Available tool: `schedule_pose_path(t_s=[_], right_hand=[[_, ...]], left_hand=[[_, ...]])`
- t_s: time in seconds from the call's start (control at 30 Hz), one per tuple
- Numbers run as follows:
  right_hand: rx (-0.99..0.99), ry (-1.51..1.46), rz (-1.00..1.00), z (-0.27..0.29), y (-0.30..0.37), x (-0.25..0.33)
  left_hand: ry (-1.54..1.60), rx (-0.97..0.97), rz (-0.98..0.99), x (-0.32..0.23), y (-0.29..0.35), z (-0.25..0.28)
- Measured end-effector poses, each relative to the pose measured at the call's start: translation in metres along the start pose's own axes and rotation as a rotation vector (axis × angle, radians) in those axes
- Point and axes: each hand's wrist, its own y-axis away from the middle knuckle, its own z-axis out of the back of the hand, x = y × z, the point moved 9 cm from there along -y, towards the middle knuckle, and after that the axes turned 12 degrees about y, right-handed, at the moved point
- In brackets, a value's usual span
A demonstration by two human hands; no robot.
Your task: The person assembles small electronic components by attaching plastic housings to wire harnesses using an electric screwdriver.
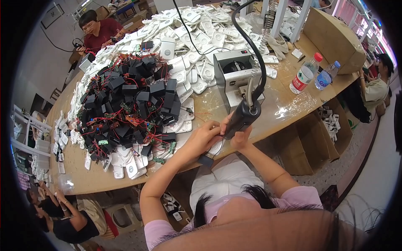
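Note:
My right hand [238, 137] is wrapped round a black electric screwdriver [243, 115], which hangs from a cord and a metal spring and tilts down toward the table edge. Beside its lower end, my left hand [205, 137] has bent fingers gripping a white plastic casing [216, 147]. The screwdriver's tip and part of the casing are hidden by my fingers. A small black box [205, 161] sticks out below the casing, over my lap. Just beyond the screwdriver stands a metal screw feeder [229, 81].
Black boxes with red wires and green circuit boards [134, 98] form a heap on the left. White casings [205, 31] pile up behind. Two bottles, one red-capped [302, 79], one blue-capped [328, 76], stand right, near a cardboard box [333, 39]. Other people sit around the table.

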Motion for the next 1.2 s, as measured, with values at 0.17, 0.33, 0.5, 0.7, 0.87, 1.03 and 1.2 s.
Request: schedule_pose_path(t_s=[0.17,0.33,0.5,0.7,0.87,1.03,1.2], right_hand=[[0.086,-0.153,0.075,-0.003,-0.003,0.000],[0.167,-0.397,-0.022,-0.012,-0.004,0.002],[-0.075,-0.313,0.248,0.040,-0.023,0.074],[-0.145,-0.229,0.298,0.097,-0.038,0.086],[-0.380,-0.132,0.197,0.132,-0.053,0.050],[-0.323,0.009,0.234,0.107,-0.096,0.062],[-0.231,0.180,0.201,0.080,-0.114,0.055]], left_hand=[[-0.030,-0.016,-0.037,-0.002,0.000,-0.001],[0.074,-0.005,-0.003,-0.008,0.017,0.003],[-0.400,0.084,0.271,-0.052,0.117,0.016],[-0.450,0.415,1.059,-0.035,0.288,0.030],[-0.535,0.292,0.682,-0.046,0.194,0.063],[-0.487,-0.220,0.117,-0.032,0.016,0.112],[-1.079,-0.530,0.182,0.022,-0.077,0.134]])
